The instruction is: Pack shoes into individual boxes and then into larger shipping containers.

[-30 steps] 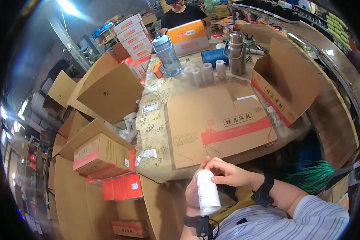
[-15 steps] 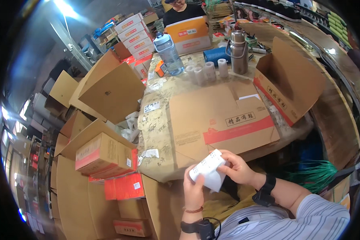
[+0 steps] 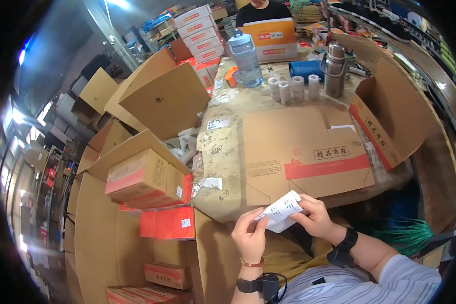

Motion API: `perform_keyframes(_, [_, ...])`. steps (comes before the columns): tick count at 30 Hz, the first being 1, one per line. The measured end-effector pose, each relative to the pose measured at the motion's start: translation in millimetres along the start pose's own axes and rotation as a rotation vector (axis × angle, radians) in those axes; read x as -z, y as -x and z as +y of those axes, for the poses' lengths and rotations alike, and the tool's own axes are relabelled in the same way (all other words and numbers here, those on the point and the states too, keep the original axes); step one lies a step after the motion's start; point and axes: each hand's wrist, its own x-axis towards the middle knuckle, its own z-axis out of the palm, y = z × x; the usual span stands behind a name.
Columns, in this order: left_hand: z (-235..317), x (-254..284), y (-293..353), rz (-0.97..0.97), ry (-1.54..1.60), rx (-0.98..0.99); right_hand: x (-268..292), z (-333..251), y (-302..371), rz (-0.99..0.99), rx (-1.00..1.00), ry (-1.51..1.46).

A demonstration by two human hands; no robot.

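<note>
A curled strip of white printed labels is held in front of my body, just over the near edge of the table. My left hand pinches its lower left end between thumb and fingers. At the other end, my right hand grips the strip with the thumb on top. Beyond my hands a flattened brown carton with a red band lies on the table. Several small white label rolls stand behind it.
To the left, a large open carton holds shoe boxes. An open carton stands at the table's right. A water bottle, steel flask and blue roll are at the back. Across the table, a person stands behind an orange box.
My view has swung left and slightly down, so the scene sits further right. My left hand has shifted from the strip's upper face to its left end; the strip is now stretched more sideways.
</note>
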Motion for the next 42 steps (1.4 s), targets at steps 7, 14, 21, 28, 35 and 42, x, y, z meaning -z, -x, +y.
perform_keyframes(7, [-2.0, 22.7, -5.4, 0.146, -0.710, -0.644, -21.3, 7.5, -7.3, 0.005, -0.031, 0.080])
perform_keyframes(14, [-68.0, 157.8, -67.6, 0.656, -0.277, -0.181, -9.9, 40.4, -8.6, 0.263, -0.276, -0.288])
perform_keyframes(21, [-165.9, 405.6, -85.3, 0.826, -0.989, 0.424, -23.3, 28.5, -4.2, 0.112, -0.338, -0.299])
perform_keyframes(28, [-113.5, 290.1, -93.2, 0.929, -0.888, 0.005, -43.7, 29.5, -7.3, -0.051, -0.234, -0.090])
perform_keyframes(35, [-7.1, 110.7, -20.6, -0.380, -0.382, -0.148, -78.7, 8.9, -23.6, -0.309, 0.142, 0.209])
perform_keyframes(42, [-20.3, 98.4, -3.3, 0.007, -0.415, -0.201, -86.1, 8.6, -13.2, -0.232, 0.052, 0.196])
